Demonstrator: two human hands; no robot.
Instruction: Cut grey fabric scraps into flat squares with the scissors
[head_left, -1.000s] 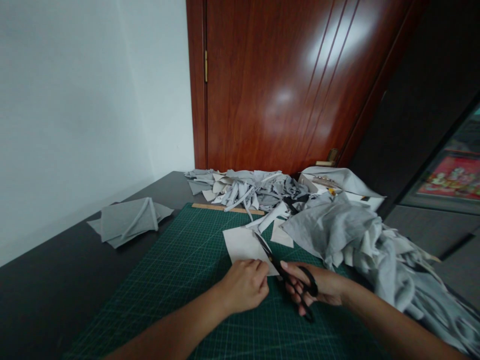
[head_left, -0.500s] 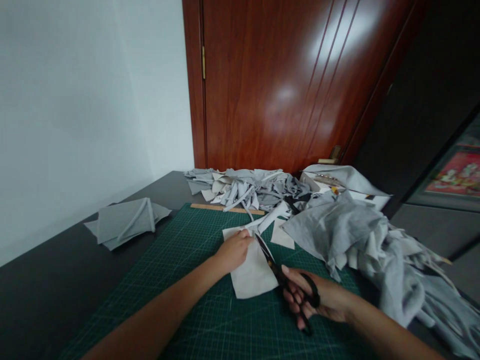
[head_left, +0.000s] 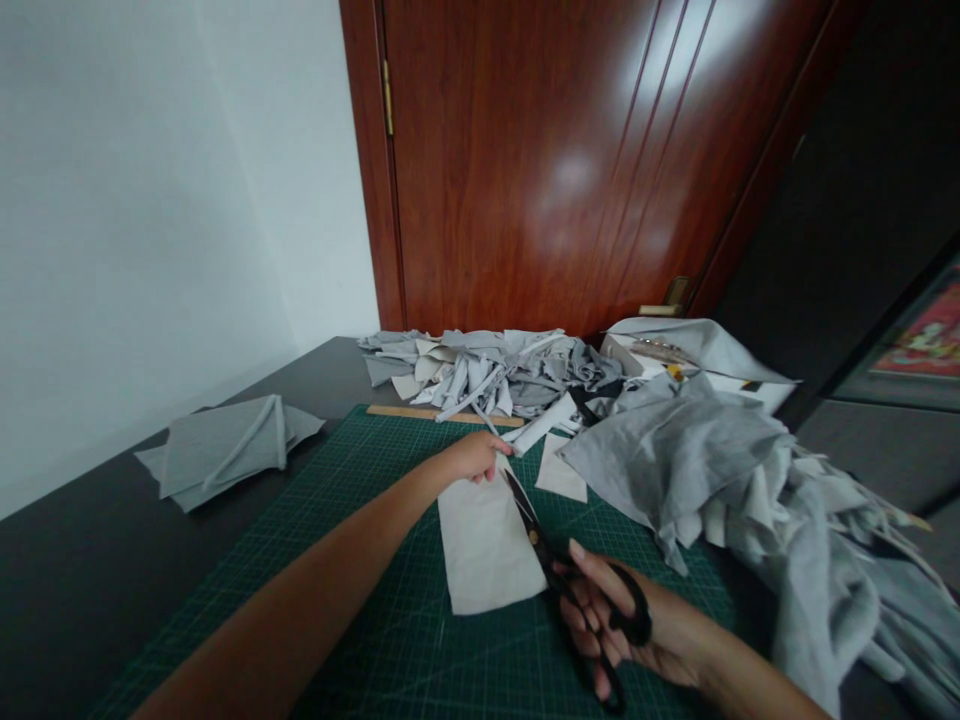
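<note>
A pale, roughly rectangular piece of fabric [head_left: 487, 560] lies on the green cutting mat [head_left: 397, 560]. My left hand [head_left: 474, 456] is closed at its far edge, fingers pinched on the cloth; the fingertips are partly hidden. In my right hand [head_left: 600, 615] is a pair of black scissors [head_left: 534, 536], fingers through the handles. The blades are slightly apart and point away from me, along the right side of the fabric, with the tips near my left hand. A smaller pale fabric piece [head_left: 562, 470] lies just to the right.
Along the back lies a heap of grey and white scraps [head_left: 510, 370], with a wooden ruler [head_left: 442, 414] before it. Grey cloth [head_left: 690, 450] piles up on the right, by a white box [head_left: 750, 390]. Folded grey fabric [head_left: 232, 445] rests on the dark table [head_left: 67, 560].
My left hand has moved to the far edge of the fabric, its fingers now reaching to the right. The fabric and scissors sit slightly nearer to me. The view has shifted a little.
</note>
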